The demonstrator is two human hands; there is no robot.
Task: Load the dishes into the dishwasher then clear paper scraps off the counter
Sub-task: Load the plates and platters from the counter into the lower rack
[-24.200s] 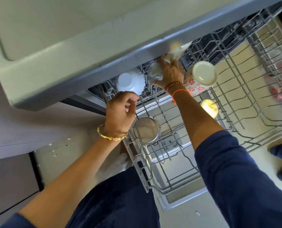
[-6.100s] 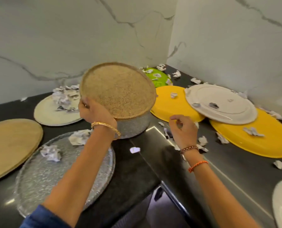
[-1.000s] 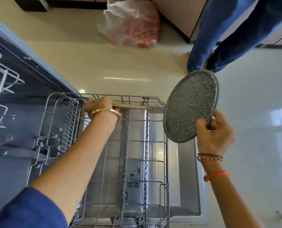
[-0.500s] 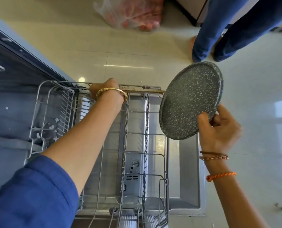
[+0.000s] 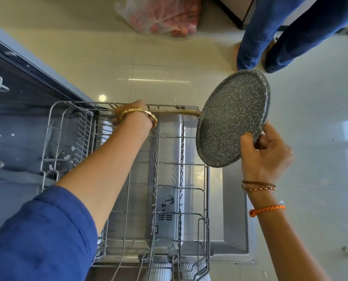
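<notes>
The dishwasher's lower wire rack [image 5: 206, 191] is pulled out over the open door [image 5: 233, 216] below me. My left hand [image 5: 131, 115] reaches to the rack's far end and holds the tan speckled plate [image 5: 177, 113], which stands on edge there, seen only as a thin rim. My right hand [image 5: 264, 157] grips the lower edge of the grey speckled plate [image 5: 233, 118], held tilted in the air above the rack's right side. My fingers curl behind that plate and the thumb presses its face.
Another person's legs in blue trousers [image 5: 274, 31] stand on the pale tiled floor beyond the rack. A plastic bag with red contents [image 5: 163, 15] lies on the floor at the top. The dishwasher's dark interior [image 5: 17, 126] is at the left.
My left hand has pushed the tan plate a little deeper at the rack's far end. The grey plate in my right hand has stayed nearly in place.
</notes>
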